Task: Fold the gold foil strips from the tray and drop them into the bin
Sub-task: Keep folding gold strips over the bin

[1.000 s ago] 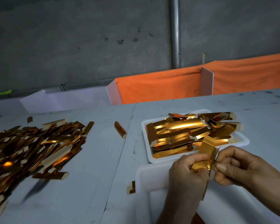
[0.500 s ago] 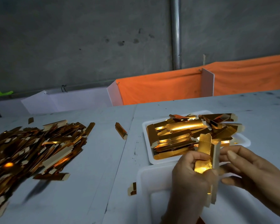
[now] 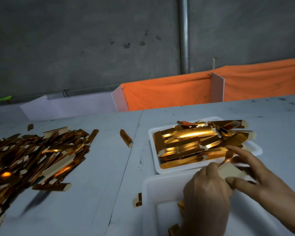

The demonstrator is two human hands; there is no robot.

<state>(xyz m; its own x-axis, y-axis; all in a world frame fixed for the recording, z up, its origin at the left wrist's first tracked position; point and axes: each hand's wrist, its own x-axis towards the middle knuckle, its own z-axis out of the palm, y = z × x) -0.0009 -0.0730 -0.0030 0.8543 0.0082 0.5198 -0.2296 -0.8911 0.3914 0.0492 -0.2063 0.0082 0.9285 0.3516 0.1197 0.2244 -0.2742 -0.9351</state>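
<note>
A white tray [image 3: 151,133] at centre right is heaped with flat gold foil strips [image 3: 186,143]. In front of it stands a white bin [image 3: 148,184], and folded gold pieces [image 3: 174,229] lie inside near its left wall. Above the bin's far edge, both hands hold one strip [image 3: 232,169], which is blurred and shows its pale back. My left hand [image 3: 206,189] pinches the strip's left end with curled fingers. My right hand [image 3: 255,176] has its thumb under the strip and its fingers spread over it.
A large pile of gold strips [image 3: 32,155] covers the table's left side. Single loose pieces lie on the table between pile and tray [image 3: 125,137] and beside the bin [image 3: 138,200]. White dividers and orange cloth [image 3: 169,92] line the table's far edge.
The strip stood upright with its gold face showing; now it lies tilted between my hands, pale side up. My right hand's fingers have spread out over it.
</note>
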